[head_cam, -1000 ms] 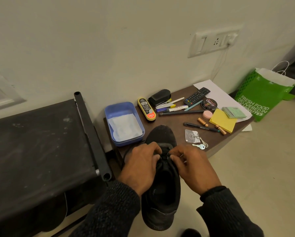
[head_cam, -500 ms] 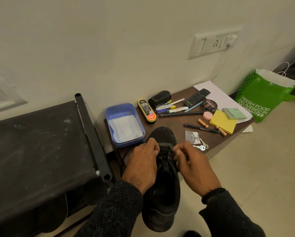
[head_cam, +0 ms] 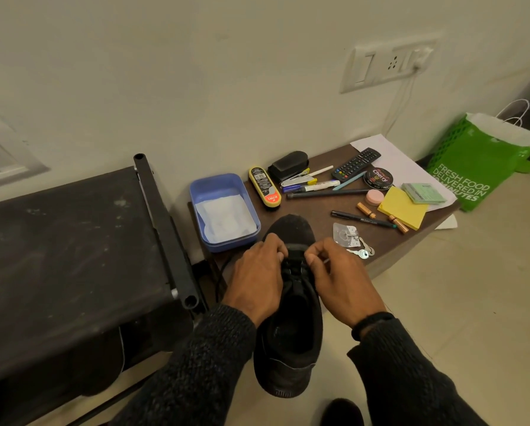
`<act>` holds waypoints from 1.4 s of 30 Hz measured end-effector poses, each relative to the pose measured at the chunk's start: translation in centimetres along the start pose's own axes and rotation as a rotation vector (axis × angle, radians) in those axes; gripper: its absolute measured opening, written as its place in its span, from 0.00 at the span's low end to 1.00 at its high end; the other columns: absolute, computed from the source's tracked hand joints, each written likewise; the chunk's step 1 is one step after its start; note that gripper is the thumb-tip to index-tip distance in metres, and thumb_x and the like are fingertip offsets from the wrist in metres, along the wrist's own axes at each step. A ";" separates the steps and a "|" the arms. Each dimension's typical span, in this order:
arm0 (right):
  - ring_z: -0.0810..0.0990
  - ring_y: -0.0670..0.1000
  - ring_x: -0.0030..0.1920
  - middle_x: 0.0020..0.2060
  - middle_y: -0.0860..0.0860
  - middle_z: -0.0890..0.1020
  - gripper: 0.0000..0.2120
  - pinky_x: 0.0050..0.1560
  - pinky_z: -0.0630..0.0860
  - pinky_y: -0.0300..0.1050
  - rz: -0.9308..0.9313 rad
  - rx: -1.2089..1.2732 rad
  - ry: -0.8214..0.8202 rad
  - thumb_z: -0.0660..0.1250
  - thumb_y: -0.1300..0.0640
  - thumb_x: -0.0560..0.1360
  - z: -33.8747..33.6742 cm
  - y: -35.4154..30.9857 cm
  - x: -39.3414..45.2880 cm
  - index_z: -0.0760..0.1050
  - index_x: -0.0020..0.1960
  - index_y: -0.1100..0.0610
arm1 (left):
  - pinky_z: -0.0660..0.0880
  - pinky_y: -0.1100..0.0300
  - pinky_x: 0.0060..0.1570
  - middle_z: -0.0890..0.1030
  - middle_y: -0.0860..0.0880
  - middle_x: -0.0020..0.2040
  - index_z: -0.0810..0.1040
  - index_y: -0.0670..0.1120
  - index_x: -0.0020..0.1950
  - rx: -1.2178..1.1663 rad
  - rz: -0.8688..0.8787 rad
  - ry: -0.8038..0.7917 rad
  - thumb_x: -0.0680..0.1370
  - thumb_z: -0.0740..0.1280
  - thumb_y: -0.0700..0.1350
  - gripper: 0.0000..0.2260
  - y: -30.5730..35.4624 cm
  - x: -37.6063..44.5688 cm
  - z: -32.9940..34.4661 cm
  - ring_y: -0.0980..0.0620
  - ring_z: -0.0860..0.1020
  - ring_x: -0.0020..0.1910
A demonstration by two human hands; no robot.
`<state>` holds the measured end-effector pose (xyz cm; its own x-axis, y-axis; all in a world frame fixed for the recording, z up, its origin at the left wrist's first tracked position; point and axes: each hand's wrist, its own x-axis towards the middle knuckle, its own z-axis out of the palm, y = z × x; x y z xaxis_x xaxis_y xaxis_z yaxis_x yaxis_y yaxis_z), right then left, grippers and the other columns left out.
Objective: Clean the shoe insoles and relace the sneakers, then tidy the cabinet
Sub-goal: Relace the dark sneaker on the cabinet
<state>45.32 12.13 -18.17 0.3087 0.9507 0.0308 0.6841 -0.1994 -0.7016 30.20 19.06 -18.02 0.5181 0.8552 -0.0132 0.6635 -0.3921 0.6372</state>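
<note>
shoe (head_cam: pixel 290 321) toe on table (head_cam: pixel 390 238) front edge, long axis away from you | lace (head_cam: pixel 297 248) crosswise between fingertips | your left hand (head_cam: pixel 257 279) and right hand (head_cam: pixel 339 278) each pinch it, equally near

The left hand (head_cam: pixel 257 273) and right hand (head_cam: pixel 339 273) cover both flanks of the black sneaker (head_cam: pixel 291 339), so the eyelets beneath them are hidden, and the dark lace (head_cam: pixel 296 250) blends into the upper too much to trace its path. Curled fingertips conceal whatever they pinch. A second dark shoe (head_cam: pixel 342 413) is cut off by the bottom edge. The black cabinet (head_cam: pixel 73 256) runs past the left edge. Print on the sticky-note pad (head_cam: pixel 423 193) is too small to read.
</note>
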 end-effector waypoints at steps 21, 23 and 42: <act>0.78 0.51 0.42 0.50 0.50 0.80 0.15 0.32 0.79 0.44 -0.487 -0.538 0.147 0.72 0.53 0.70 1.4 -1.2 -3.7 0.75 0.56 0.51 | 0.80 0.66 0.47 0.81 0.58 0.46 0.81 0.58 0.52 0.060 -0.137 -0.012 0.75 0.67 0.65 0.13 0.1 -5.3 -1.8 0.60 0.80 0.44; 0.78 0.51 0.42 0.51 0.49 0.81 0.11 0.33 0.79 0.44 -0.511 -0.518 0.175 0.70 0.53 0.73 1.3 -0.7 -3.8 0.78 0.55 0.51 | 0.81 0.62 0.45 0.81 0.57 0.45 0.81 0.58 0.53 0.055 -0.125 0.008 0.74 0.64 0.67 0.17 0.0 -5.3 -1.3 0.58 0.81 0.45; 0.77 0.44 0.41 0.43 0.42 0.77 0.22 0.43 0.80 0.43 0.053 -0.570 -0.016 0.46 0.31 0.78 0.6 -2.2 -5.7 0.65 0.64 0.41 | 0.76 0.68 0.45 0.76 0.59 0.46 0.75 0.61 0.61 -0.168 -0.168 -0.030 0.74 0.75 0.54 0.17 1.2 -4.7 -2.3 0.60 0.77 0.43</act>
<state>41.70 7.33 -17.21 0.3451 0.9385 -0.0081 0.9177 -0.3392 -0.2071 27.33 15.40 -15.39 0.4256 0.8922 -0.1513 0.6442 -0.1812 0.7431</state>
